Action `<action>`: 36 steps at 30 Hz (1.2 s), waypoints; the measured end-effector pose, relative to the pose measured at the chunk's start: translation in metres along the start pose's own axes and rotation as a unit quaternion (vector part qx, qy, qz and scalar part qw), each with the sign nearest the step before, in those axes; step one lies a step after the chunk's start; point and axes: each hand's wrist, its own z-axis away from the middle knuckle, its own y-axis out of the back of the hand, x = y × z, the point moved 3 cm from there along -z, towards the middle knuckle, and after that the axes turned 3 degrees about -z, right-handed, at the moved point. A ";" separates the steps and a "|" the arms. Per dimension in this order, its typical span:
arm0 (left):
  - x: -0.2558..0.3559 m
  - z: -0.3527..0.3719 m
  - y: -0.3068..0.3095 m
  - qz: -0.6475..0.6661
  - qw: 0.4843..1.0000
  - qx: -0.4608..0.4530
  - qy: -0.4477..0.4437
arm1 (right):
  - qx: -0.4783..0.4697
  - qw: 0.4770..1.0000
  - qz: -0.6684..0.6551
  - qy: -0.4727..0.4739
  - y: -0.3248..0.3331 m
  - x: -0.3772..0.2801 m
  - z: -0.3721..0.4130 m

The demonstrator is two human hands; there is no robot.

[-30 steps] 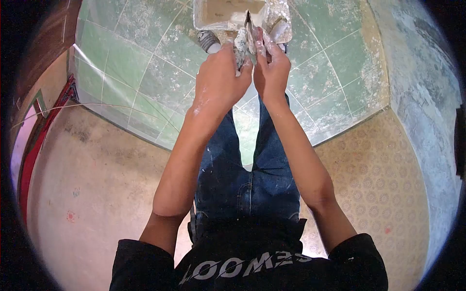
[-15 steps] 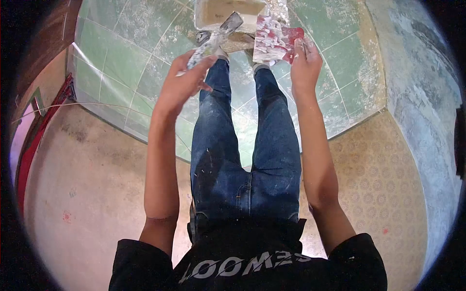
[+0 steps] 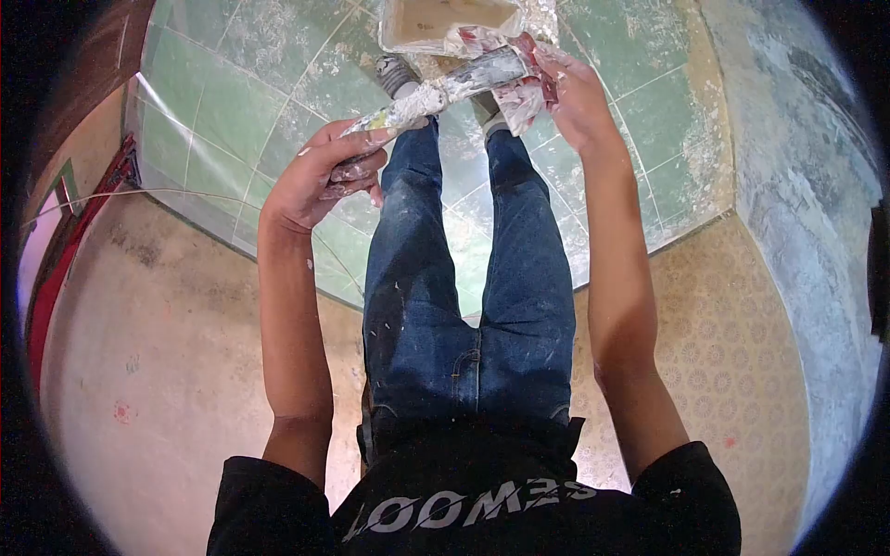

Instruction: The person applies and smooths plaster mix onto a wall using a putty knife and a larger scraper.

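Note:
My left hand (image 3: 329, 171), its fingers smeared white, is closed round the handle of a putty knife (image 3: 417, 104) caked with white paste. The knife's grey blade reaches up and right against a red plastic spreader (image 3: 525, 104), which is coated with white and reddish paste. My right hand (image 3: 577, 97) grips the spreader by its right edge. Blade and spreader appear to touch; the exact contact is partly hidden. Both tools are held in the air above my feet.
Beyond my feet stands a tray (image 3: 394, 37) with a whitish rim and murky brown contents. Green floor tiles (image 3: 640, 111) are splashed with dried white paste. A blue-grey plastered wall (image 3: 807, 213) rises on the right. A thin cord (image 3: 176, 192) runs across the left side.
The putty knife has swung rightward, its blade now meeting the spreader. My left hand moved down and left; the spreader has tilted in my right hand.

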 end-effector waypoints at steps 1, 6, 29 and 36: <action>0.000 0.001 -0.001 0.001 1.000 0.000 -0.001 | -0.027 0.999 -0.002 -0.021 0.000 -0.002 -0.005; -0.001 0.009 0.006 0.000 1.000 0.019 -0.015 | -0.042 0.999 0.007 -0.012 0.009 -0.020 -0.021; -0.014 -0.038 0.021 -0.506 0.809 0.276 -0.118 | 0.051 0.892 0.432 0.122 0.007 -0.034 -0.053; -0.005 -0.047 0.016 -0.522 0.805 0.266 -0.094 | 0.003 0.811 0.571 0.128 -0.020 -0.041 -0.075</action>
